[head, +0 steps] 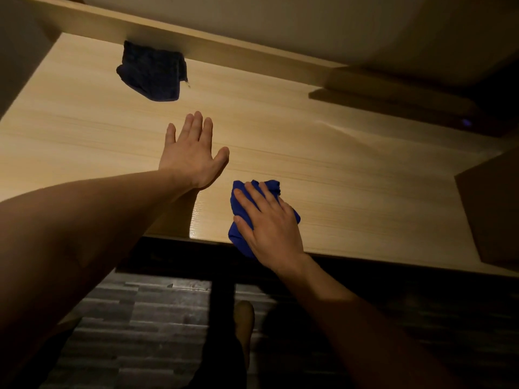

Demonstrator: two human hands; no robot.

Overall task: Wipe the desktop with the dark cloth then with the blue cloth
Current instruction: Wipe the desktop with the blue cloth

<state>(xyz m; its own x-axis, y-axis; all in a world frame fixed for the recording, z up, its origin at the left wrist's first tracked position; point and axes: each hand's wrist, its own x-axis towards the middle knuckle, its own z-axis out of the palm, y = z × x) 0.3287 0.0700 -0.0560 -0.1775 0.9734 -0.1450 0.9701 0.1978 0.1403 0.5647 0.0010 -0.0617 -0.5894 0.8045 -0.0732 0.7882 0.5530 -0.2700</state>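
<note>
Blue cloth point(237, 238) lies under right hand point(269, 228), near left hand point(192, 153).

There is one surface point(337, 169), and it carries two cloths: one dark cloth point(151, 74) and one blue cloth point(271, 187). Two hands are in view, one left hand point(193, 153) and one right hand point(269, 226), with two bare forearms behind them. Five digits can be counted on the left hand; four show plainly on the right. One brown box-like thing point(494, 209) shows at the right edge, one small bluish light point(466, 122) further back, and one foot point(243, 321) on the floor
</note>
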